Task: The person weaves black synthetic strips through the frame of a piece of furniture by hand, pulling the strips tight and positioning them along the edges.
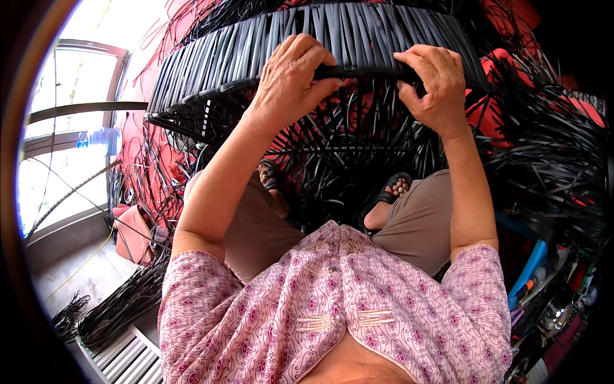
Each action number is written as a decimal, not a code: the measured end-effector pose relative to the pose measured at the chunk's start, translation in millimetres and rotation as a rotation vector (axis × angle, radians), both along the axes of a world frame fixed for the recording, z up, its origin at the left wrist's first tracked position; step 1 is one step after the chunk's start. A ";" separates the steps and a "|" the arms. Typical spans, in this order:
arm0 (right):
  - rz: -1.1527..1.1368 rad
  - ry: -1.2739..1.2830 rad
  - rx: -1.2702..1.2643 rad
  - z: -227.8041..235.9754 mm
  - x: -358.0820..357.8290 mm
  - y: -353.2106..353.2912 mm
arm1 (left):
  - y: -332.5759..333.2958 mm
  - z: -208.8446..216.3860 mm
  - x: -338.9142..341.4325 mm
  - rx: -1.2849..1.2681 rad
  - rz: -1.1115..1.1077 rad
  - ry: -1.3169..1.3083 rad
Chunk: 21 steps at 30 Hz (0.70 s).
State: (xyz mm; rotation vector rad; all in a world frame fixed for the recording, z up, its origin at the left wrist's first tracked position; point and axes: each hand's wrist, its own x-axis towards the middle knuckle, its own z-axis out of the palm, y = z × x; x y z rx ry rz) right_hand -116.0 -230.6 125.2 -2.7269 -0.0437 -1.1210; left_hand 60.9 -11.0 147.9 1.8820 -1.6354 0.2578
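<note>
Clamping the black woven frame (pixel 214 64) by its rim (pixel 368 72), the left hand (pixel 286 78) and right hand (pixel 440 88) had the best spot for something likely stiff, light and slippery.

Frame (pixel 363 37) before the person (pixel 336 294), strips (pixel 543 150) right of it, bag (pixel 132 234) to the left, possibly tools (pixel 526 288) lower right

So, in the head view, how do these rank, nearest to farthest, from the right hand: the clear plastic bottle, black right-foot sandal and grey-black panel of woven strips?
1. Grey-black panel of woven strips: right at the right hand.
2. Black right-foot sandal: lower, toward the middle.
3. Clear plastic bottle: far left.
</note>
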 end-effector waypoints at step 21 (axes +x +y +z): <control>0.085 -0.018 0.062 -6.5 19.7 39.8 | -5.4 -6.1 -5.0 -0.034 -0.040 0.008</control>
